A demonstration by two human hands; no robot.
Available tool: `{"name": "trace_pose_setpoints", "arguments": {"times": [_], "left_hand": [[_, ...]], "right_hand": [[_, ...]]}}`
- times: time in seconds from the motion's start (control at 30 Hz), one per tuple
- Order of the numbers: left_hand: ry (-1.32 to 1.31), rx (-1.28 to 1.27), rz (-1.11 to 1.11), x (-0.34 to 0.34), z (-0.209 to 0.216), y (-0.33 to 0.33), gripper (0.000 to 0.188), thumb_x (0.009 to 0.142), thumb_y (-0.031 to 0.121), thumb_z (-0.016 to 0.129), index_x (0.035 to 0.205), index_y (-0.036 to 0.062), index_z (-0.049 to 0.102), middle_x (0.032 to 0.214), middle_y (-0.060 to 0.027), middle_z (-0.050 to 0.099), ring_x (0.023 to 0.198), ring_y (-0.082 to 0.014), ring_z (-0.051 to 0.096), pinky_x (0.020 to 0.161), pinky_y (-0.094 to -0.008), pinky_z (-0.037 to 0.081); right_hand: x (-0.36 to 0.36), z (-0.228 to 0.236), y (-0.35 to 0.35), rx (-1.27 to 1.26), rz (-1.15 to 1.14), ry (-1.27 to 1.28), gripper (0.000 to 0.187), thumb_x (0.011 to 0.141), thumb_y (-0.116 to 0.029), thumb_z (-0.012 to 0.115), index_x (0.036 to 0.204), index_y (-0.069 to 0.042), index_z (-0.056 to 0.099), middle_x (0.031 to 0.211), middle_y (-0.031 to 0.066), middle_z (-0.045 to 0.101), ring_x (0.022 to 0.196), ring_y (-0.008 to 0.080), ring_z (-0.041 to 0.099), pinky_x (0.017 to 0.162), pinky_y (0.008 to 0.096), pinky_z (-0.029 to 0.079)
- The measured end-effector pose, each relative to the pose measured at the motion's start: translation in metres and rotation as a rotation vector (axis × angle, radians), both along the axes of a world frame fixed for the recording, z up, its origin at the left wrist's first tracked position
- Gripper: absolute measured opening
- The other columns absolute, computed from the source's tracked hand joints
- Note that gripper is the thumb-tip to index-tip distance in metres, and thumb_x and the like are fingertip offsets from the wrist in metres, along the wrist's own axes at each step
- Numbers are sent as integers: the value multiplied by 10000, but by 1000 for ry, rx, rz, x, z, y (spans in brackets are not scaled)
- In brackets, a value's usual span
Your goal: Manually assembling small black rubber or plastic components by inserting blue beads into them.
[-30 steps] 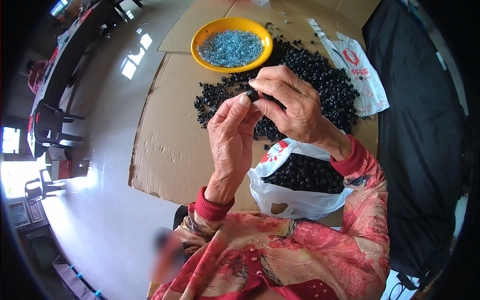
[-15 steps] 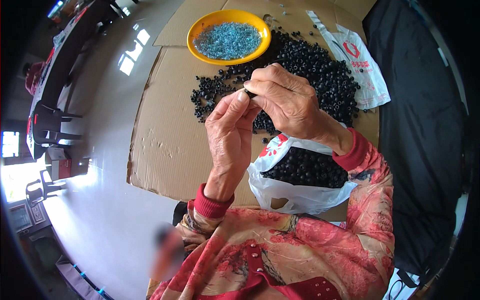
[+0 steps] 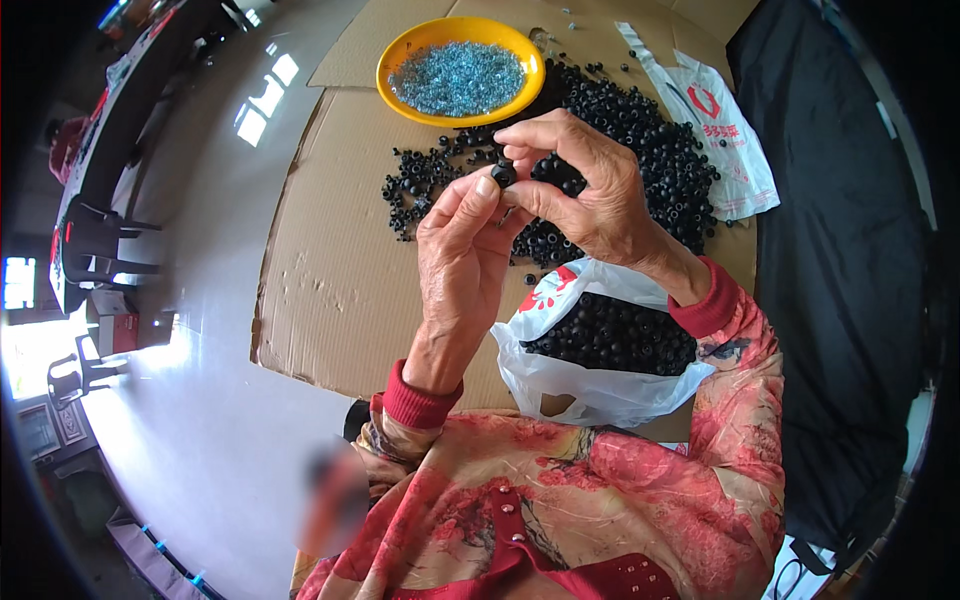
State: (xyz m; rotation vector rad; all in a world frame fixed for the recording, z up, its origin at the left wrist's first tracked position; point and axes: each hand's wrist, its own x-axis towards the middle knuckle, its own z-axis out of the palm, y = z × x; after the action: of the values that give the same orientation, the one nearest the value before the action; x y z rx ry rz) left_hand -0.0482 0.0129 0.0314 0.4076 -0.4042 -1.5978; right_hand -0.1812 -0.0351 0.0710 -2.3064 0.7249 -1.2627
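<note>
A round black bead (image 3: pixel 503 174), hole facing up, is pinched between the thumb and fingers of my left hand (image 3: pixel 462 255). My right hand (image 3: pixel 600 195) curls around the bead's far and right sides with thumb and forefinger apart; whether a fingertip touches the bead I cannot tell. Beneath and beyond both hands spreads a heap of black beads (image 3: pixel 670 150), many with open holes. Nearer to me, below my right wrist, a white plastic bag (image 3: pixel 560 390) gapes open, holding more black beads (image 3: pixel 610 335).
A yellow bowl (image 3: pixel 395 95) of small clear bluish pieces (image 3: pixel 460 78) stands at the far side. Cardboard (image 3: pixel 330 250) lies under everything. A flat white bag (image 3: pixel 735 160) is at the far right, beside black fabric (image 3: pixel 840 270). Chairs (image 3: pixel 100 240) and a long table stand far left.
My right thumb and forefinger have spread apart from their pinch, uncovering the black bead. My left hand still holds it in nearly the same place.
</note>
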Motion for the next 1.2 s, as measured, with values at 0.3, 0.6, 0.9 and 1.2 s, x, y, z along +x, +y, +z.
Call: {"name": "trace_pose_setpoints", "arguments": {"times": [0.3, 0.6, 0.9, 1.2], "left_hand": [[29, -24, -32, -5, -4, 5, 201, 907, 126, 515, 1027, -28, 562, 945, -114, 620, 850, -169, 607, 821, -341, 494], [-289, -9, 18, 31, -19, 16, 223, 910, 135, 508, 1016, -41, 595, 972, -160, 630, 837, -203, 622, 787, -334, 516], [-422, 93, 72, 46, -35, 33, 194, 881, 140, 567, 981, -20, 613, 925, -119, 641, 833, -171, 611, 776, -305, 502], [-1296, -404, -87, 34, -45, 83, 517, 702, 257, 754, 1128, 42, 555, 1019, -133, 564, 944, -254, 550, 778, -367, 453]], "right_hand": [[-7, 3, 3, -259, -42, 125, 248, 689, -62, 698, 900, -48, 568, 835, 74, 574, 772, 227, 582, 691, 328, 482], [-59, 20, 44, -101, 170, 514, 188, 706, -117, 650, 839, -13, 567, 776, 89, 568, 722, 247, 577, 653, 348, 461], [-86, -4, 68, 67, 129, 637, 275, 680, -128, 713, 890, 0, 592, 796, 110, 590, 749, 284, 568, 702, 380, 457], [-46, 17, 17, 15, 149, 629, 167, 735, -106, 659, 835, 8, 589, 759, 107, 582, 683, 260, 566, 624, 346, 447]]}}
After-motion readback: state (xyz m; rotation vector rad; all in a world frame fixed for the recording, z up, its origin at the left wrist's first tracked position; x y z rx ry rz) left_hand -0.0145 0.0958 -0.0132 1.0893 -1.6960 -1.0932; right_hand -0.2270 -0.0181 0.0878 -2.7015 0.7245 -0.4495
